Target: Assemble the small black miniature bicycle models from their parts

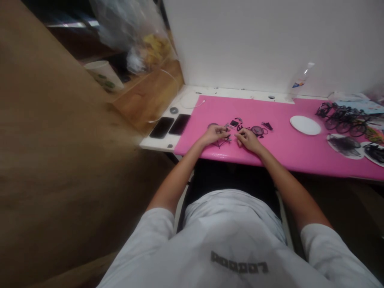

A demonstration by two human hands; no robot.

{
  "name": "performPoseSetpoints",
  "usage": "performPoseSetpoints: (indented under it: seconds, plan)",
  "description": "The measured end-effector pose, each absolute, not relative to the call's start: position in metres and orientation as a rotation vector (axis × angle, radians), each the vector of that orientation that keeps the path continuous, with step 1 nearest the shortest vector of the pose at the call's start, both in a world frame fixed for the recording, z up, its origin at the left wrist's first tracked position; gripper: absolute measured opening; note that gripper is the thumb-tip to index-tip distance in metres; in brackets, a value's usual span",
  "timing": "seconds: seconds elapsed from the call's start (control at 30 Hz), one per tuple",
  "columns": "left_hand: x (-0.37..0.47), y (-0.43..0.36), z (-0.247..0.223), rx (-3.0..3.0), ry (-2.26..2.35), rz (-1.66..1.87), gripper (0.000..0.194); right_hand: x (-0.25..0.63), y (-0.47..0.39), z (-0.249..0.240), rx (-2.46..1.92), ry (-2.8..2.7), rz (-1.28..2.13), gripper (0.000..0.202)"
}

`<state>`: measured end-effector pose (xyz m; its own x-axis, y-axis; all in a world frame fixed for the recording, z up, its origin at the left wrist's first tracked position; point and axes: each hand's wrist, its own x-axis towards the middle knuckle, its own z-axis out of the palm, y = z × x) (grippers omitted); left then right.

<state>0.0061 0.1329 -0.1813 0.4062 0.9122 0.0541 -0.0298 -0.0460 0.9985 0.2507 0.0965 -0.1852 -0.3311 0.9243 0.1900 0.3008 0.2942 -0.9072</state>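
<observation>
My left hand (213,135) is closed at the near edge of the pink mat (276,152), its fingertips pinching a thin dark model bicycle frame (221,143). Facing it, my right hand (248,140) has thumb and fingers pressed together; whatever lies in that pinch is too small to name. A small gap separates the two hands. Just beyond them are several loose dark parts, including a squarish black piece (234,123). A small spoked wheel (257,131) rests beside my right hand, and another wheel (213,125) is partly hidden behind my left hand.
Two phones (171,126) lie left of the mat. To the right are a white plate (305,125), several assembled model bicycles (343,119) and plates of dark parts (345,146). A clear bottle (301,80) stands at the back wall. A paper cup (105,75) is at the far left.
</observation>
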Motion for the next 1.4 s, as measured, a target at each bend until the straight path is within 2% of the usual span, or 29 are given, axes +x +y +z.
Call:
performPoseSetpoints:
  seconds: [0.33, 0.53, 0.83, 1.4]
  plan:
    - [0.007, 0.134, -0.184, 1.367, 0.845, 0.921, 0.04, 0.245, 0.095, -0.186, -1.166, -1.829, 0.853, 0.063]
    - [0.008, 0.133, -0.181, 1.34, 0.837, 0.93, 0.045, 0.241, 0.096, -0.19, -1.185, -1.798, 0.887, 0.058]
    - [0.007, 0.129, -0.177, 1.39, 0.85, 0.921, 0.035, 0.248, 0.098, -0.191, -1.109, -1.809, 1.069, 0.05]
    - [0.005, 0.14, -0.188, 1.39, 0.829, 0.887, 0.041, 0.25, 0.098, -0.182, -1.152, -1.834, 0.997, 0.059]
